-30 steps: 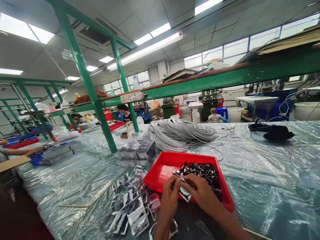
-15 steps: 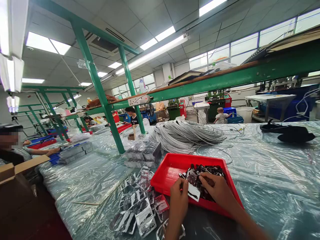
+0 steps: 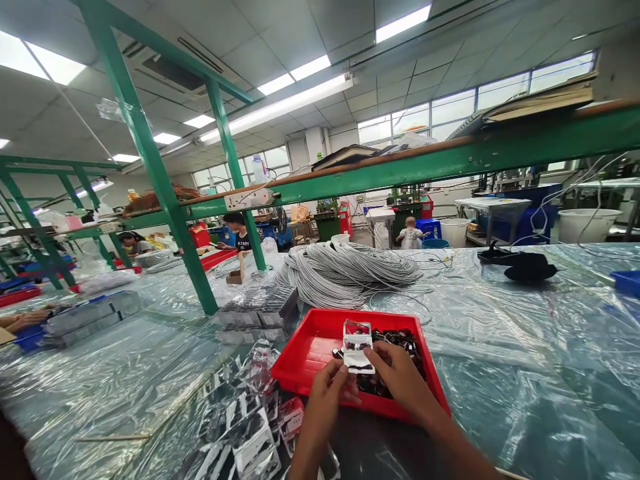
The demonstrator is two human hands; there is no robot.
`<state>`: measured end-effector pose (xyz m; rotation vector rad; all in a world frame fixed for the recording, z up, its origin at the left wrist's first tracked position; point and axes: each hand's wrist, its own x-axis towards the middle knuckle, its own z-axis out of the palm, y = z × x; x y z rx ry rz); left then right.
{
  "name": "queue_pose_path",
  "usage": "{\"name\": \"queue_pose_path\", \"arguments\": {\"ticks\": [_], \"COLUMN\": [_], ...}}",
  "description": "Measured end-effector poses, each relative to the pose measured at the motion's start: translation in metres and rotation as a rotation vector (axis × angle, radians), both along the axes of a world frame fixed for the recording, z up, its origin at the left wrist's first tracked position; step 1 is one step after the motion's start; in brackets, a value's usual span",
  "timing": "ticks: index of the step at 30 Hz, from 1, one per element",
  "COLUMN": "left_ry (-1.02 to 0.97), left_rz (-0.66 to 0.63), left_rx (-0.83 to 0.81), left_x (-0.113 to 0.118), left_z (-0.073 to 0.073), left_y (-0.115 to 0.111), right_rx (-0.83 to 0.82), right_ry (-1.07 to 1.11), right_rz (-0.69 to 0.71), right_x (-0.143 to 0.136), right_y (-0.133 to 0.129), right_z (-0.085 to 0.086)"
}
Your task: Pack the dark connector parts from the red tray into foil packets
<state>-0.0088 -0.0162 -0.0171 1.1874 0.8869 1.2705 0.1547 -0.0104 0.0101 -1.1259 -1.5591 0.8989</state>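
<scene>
Between my hands, above the red tray (image 3: 307,350), stands a small clear plastic blister pack (image 3: 357,337), its face shiny with glare. My left hand (image 3: 326,390) is closed on its lower left corner. The fingers of my right hand (image 3: 400,377) pinch its right edge. Small black and metallic parts (image 3: 407,343) lie heaped in the right side of the tray, partly hidden by my right hand. To the left of the tray, more clear blister packs (image 3: 257,443) are piled on the table, some with dark or red pieces visible.
Behind the tray lies a large coil of grey cable (image 3: 345,270). Stacked packs (image 3: 255,313) stand beside a green post (image 3: 175,220). Plastic sheeting covers the table (image 3: 500,347). A black item (image 3: 525,267) rests at the right. Other people are farther off; a co-worker's hands (image 3: 30,320) show at left.
The blister pack has come upright and faces me, where it was tilted low over the parts. Both hands now grip its lower part. My view has turned right.
</scene>
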Motion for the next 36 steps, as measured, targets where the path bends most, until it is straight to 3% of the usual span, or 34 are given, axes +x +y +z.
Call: {"name": "queue_pose_path", "arguments": {"ticks": [3, 8, 11, 15, 17, 21, 24, 26, 33, 36], "left_ry": [0.051, 0.043, 0.050, 0.096, 0.098, 0.125, 0.185, 0.221, 0.213, 0.166], "left_rz": [-0.048, -0.018, -0.009, 0.085, 0.092, -0.007, -0.059, -0.069, 0.034, 0.134], "left_rx": [0.080, 0.144, 0.141, 0.162, 0.166, 0.187, 0.195, 0.176, 0.103, 0.106], "left_x": [-0.001, 0.002, 0.004, 0.006, 0.006, 0.002, -0.001, -0.002, 0.000, -0.004], "left_z": [0.006, 0.008, 0.004, 0.001, 0.003, 0.011, 0.017, 0.021, 0.014, 0.006], "left_y": [-0.006, -0.011, -0.010, -0.007, -0.007, -0.010, -0.014, -0.017, -0.013, -0.003], "right_rx": [-0.016, -0.235, -0.279, 0.117, 0.259, 0.193, 0.127, 0.155, 0.446, 0.402], "right_ry": [0.047, 0.303, 0.242, -0.096, -0.221, -0.324, -0.253, -0.236, -0.523, -0.489], "right_rz": [-0.005, 0.227, 0.268, -0.091, -0.108, 0.080, 0.278, 0.330, 0.014, -0.168], "right_x": [0.000, -0.009, -0.011, -0.005, -0.002, 0.004, 0.009, 0.014, 0.013, 0.011], "right_y": [0.001, 0.002, 0.001, -0.003, -0.006, -0.010, -0.012, -0.011, 0.003, 0.009], "right_z": [0.001, -0.010, -0.013, -0.003, 0.004, 0.011, 0.012, 0.011, -0.011, -0.018]}}
